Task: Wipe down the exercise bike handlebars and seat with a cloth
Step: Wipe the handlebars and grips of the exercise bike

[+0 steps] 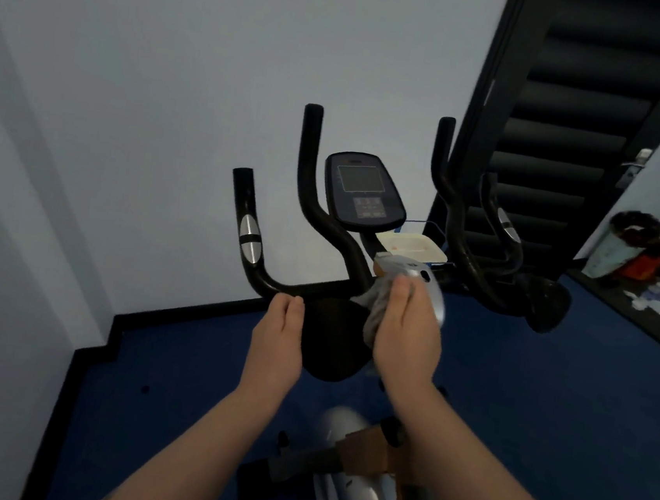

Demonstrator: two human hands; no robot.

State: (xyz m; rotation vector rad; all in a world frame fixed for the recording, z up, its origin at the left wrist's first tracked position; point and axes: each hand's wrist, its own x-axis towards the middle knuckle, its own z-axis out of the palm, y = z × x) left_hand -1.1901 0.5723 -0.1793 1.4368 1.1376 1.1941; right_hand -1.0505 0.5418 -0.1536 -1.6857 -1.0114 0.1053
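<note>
Right hand is gripping a bunched grey cloth, fingers curled around it, thumb lying on top; cloth is sticking out to the left of the palm and pressing against the centre of the bike where the black handlebars are joining the stem. Silver stem cover is sitting just behind the right hand, touching the cloth's far side

Left hand is resting loosely closed, fingers together and curled, holding nothing that I can see; its fingertips are sitting right at the lower handlebar crossbar, contact hard to confirm. The two hands are near each other, with a black rounded pad lying between and under them; cannot tell whether that is the seat

Console with its dark screen is standing above the cloth, well clear of both hands. A white tray is sitting just behind the console base. Left grip with silver pulse sensors is rising left of the left hand, apart from it. Bike frame is showing below between the forearms, over blue floor
</note>
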